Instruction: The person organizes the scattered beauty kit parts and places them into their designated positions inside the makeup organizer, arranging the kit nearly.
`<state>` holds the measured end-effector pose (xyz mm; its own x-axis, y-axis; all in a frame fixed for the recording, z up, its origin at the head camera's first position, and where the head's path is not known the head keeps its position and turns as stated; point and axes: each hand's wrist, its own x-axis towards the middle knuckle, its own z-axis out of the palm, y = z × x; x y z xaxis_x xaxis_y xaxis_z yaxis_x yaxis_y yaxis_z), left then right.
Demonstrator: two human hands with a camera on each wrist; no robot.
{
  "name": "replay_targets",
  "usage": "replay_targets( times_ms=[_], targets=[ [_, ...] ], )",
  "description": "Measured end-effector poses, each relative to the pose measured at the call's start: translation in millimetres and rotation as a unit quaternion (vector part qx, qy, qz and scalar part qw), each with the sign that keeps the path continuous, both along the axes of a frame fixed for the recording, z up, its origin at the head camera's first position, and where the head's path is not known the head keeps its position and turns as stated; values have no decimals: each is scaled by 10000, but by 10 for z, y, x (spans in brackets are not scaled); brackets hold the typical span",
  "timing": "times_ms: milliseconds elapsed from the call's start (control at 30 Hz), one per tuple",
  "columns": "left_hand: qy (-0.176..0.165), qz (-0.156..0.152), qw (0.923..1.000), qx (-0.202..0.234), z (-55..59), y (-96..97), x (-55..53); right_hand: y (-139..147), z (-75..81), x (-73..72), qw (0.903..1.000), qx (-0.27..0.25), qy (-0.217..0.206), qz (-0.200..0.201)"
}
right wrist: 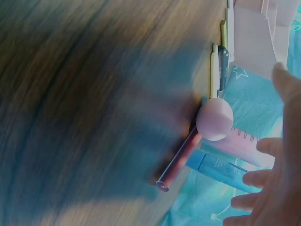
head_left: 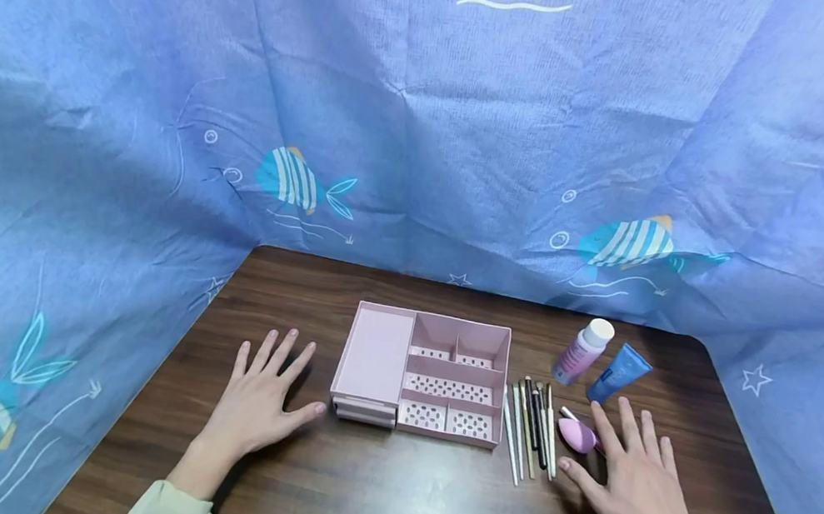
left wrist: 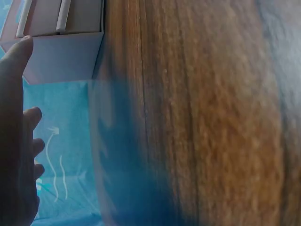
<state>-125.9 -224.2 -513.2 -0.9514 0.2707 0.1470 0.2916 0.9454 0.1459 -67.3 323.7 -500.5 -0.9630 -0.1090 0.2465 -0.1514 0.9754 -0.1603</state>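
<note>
My left hand (head_left: 257,404) is spread with straight fingers over the table, left of a pink organizer box (head_left: 373,353). Its thumb points at the box's drawer corner; in the left wrist view the thumb overlaps the edge of the box (left wrist: 63,59). My right hand (head_left: 633,481), also spread and holding nothing, hovers by a pink-purple makeup sponge (head_left: 577,435). Several makeup brushes (head_left: 533,429) lie side by side between that hand and the box. A slim dark red tube (right wrist: 178,160) shows beside the sponge in the right wrist view, mostly hidden by the sponge and hand from above.
Beyond the right fingertips are a pink bottle with a white cap (head_left: 583,350) and a blue squeeze tube (head_left: 620,373). The organizer's right side has several compartments with perforated floors. Blue fish-patterned cloth (head_left: 466,171) hangs behind and beside the wooden table (head_left: 281,495).
</note>
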Motion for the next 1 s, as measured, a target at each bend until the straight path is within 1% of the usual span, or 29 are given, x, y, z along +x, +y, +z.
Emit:
replay_targets(
  times_ms=[67,167,300,433,600,767,900,1000],
  targets=[
    [9,10,9999,101,11,1,-9,-3,9,-11,10000,28,73,31],
    [-7,113,9996,273,45,-11,-21,-7,27,-32,9997,27,205,107],
    [-39,295,9983,504,113,-25,-38,6,58,-61,9984,-212,459,270],
    [-74,322,9969,713,144,-12,-39,35,84,-85,9970,-408,585,304],
    [18,348,9948,958,127,19,-17,54,119,-119,9973,-573,440,141],
    [115,396,9905,1315,106,44,7,57,149,-140,9977,-663,122,-99],
    [134,447,9847,1679,98,66,8,55,162,-138,9969,-705,-116,-315],
    [154,471,9789,1983,104,86,-1,59,163,-146,9965,-746,-131,-356]
  ],
)
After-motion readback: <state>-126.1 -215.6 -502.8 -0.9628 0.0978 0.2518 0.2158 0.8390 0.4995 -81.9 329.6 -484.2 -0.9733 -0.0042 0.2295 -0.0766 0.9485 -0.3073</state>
